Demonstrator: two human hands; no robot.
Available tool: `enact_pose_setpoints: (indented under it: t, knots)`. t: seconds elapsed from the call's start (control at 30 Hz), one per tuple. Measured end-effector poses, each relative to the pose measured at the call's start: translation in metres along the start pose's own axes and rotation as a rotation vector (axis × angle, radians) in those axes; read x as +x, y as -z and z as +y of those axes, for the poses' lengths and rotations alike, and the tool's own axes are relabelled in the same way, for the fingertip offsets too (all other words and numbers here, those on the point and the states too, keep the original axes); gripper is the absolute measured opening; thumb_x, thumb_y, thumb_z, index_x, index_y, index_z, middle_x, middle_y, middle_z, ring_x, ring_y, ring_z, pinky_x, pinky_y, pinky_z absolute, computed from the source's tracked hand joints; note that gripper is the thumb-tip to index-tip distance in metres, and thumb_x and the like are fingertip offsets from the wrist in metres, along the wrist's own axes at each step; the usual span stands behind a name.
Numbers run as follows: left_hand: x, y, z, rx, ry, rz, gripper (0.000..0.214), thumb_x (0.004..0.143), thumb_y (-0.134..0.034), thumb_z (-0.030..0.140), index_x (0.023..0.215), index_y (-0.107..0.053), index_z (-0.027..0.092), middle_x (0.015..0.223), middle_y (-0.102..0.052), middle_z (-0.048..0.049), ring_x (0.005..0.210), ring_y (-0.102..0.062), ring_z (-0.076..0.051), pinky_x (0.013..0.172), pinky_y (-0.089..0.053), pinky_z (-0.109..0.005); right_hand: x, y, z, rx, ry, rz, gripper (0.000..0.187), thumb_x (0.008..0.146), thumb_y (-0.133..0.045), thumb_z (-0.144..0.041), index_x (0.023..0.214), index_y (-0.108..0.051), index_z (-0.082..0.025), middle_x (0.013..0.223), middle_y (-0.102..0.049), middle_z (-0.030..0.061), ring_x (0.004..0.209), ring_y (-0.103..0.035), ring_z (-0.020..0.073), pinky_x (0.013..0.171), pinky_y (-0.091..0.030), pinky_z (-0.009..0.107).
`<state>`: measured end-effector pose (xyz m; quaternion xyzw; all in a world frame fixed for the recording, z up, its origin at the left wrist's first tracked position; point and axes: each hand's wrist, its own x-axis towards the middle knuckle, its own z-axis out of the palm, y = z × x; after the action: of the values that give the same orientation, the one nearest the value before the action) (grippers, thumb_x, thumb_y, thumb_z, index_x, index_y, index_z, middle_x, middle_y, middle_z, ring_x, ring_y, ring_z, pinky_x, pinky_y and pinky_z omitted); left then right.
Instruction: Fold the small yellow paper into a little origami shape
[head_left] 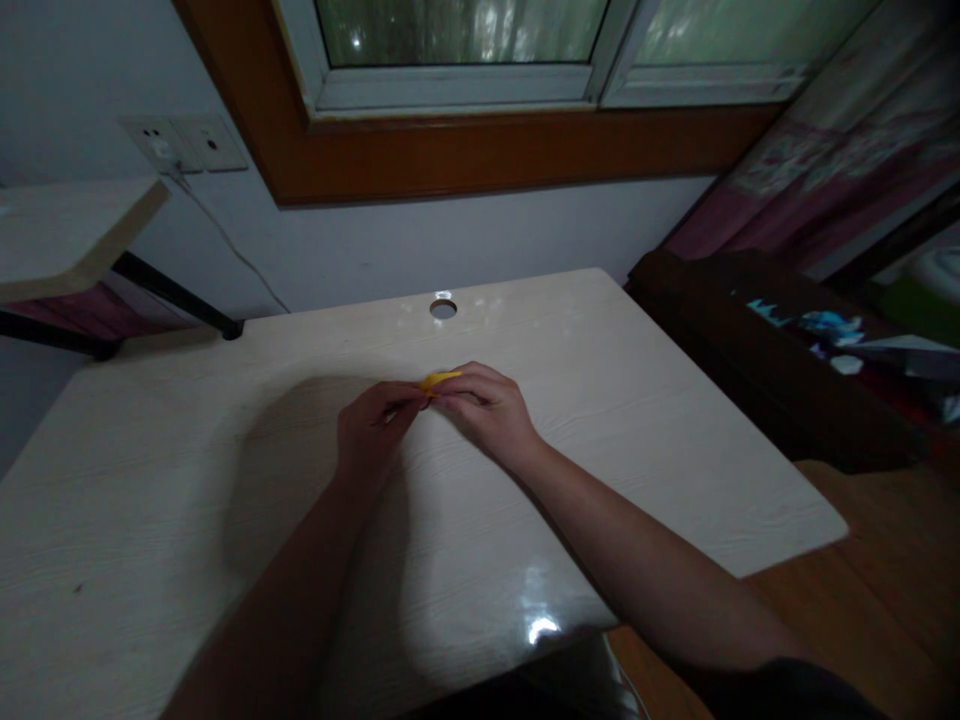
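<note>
Two hands meet on a small yellow piece at mid-desk.

The left hand (373, 425) and right hand (487, 408), fingers curled, pinch the yellow piece (439, 380), possibly folded paper, just above the pale desk (637, 420), near its cable hole (443, 308).

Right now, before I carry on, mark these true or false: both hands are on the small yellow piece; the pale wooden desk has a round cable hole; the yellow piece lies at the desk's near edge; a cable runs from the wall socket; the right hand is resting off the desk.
1. Both the left hand and the right hand pinch the small yellow piece: true.
2. The pale wooden desk has a round cable hole: true.
3. The yellow piece lies at the near edge: false, it is mid-desk, nearer the hole.
4. A cable runs from the wall socket: true.
5. The right hand is off the desk: false, it is over the desk.
</note>
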<state>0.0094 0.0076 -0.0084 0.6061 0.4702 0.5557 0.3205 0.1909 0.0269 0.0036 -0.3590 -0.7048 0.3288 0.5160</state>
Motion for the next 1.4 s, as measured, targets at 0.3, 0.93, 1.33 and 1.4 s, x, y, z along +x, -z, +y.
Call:
enact_pose_setpoints:
  t: [0.3,0.93,1.33,1.4]
  knots:
    - [-0.0007,-0.0018,0.0031,0.04,-0.009,0.018,0.01,0.081,-0.072,0.031,0.087,-0.074,0.024,0.092,-0.075,-0.0028,0.083,-0.07,-0.018,0.081,-0.057,-0.031,-0.0004,-0.0025,-0.0004,0.063,-0.047,0.017,0.007,0.084,-0.071,-0.031,0.087,-0.077,-0.029,0.092,-0.072,0.0034,0.088,-0.067,0.0185,0.084,-0.054,0.034]
    - [0.0057,-0.0055,-0.0016,-0.372,0.192,-0.059,0.026,0.078,-0.076,0.032,0.088,-0.057,0.017,0.068,-0.068,0.0005,0.058,-0.068,-0.013,0.061,-0.057,-0.025,0.0049,0.005,0.006,-0.02,0.102,-0.078,0.01,0.088,-0.067,-0.027,0.09,-0.077,-0.025,0.093,-0.073,0.005,0.086,-0.069,0.0161,0.08,-0.055,0.029]
    - [0.0033,-0.0077,-0.0011,-0.368,0.097,-0.073,0.02,0.079,-0.075,0.029,0.09,-0.063,0.017,0.076,-0.069,-0.0007,0.064,-0.068,-0.012,0.066,-0.058,-0.025,0.0022,-0.0013,0.0068,0.033,0.043,0.016,0.007,0.087,-0.069,-0.024,0.089,-0.075,-0.025,0.088,-0.072,0.0027,0.084,-0.067,0.0159,0.078,-0.053,0.031]
    - [0.002,-0.0077,-0.0018,-0.327,0.062,-0.091,0.021,0.077,-0.078,0.027,0.091,-0.066,0.018,0.082,-0.07,-0.0016,0.069,-0.069,-0.012,0.07,-0.058,-0.025,0.0026,-0.0003,0.0061,0.027,0.042,0.033,0.007,0.087,-0.068,-0.023,0.089,-0.075,-0.025,0.089,-0.072,0.0023,0.084,-0.066,0.0154,0.078,-0.053,0.03]
